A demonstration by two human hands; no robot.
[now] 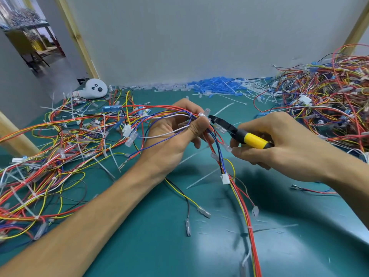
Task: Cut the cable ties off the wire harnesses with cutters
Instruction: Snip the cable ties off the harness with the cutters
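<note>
My left hand (pixel 175 134) grips a wire harness (pixel 159 112) of red, blue, yellow and white wires above the green mat, thumb pressed near a white cable tie (pixel 190 115). The harness hangs on down to a white connector (pixel 225 177). My right hand (pixel 279 142) holds the cutters (pixel 235 132), which have yellow-and-black handles. Their black jaws point left and sit against the bundle just right of my left thumb. Whether the jaws are closed on a tie is hidden by the wires.
A tangle of harnesses (pixel 50 156) covers the mat (pixel 159 246) at the left and a bigger pile (pixel 329 100) rises at the right. Blue terminals and cut ties (pixel 217 86) lie along the back wall. A white device (pixel 93 88) sits back left.
</note>
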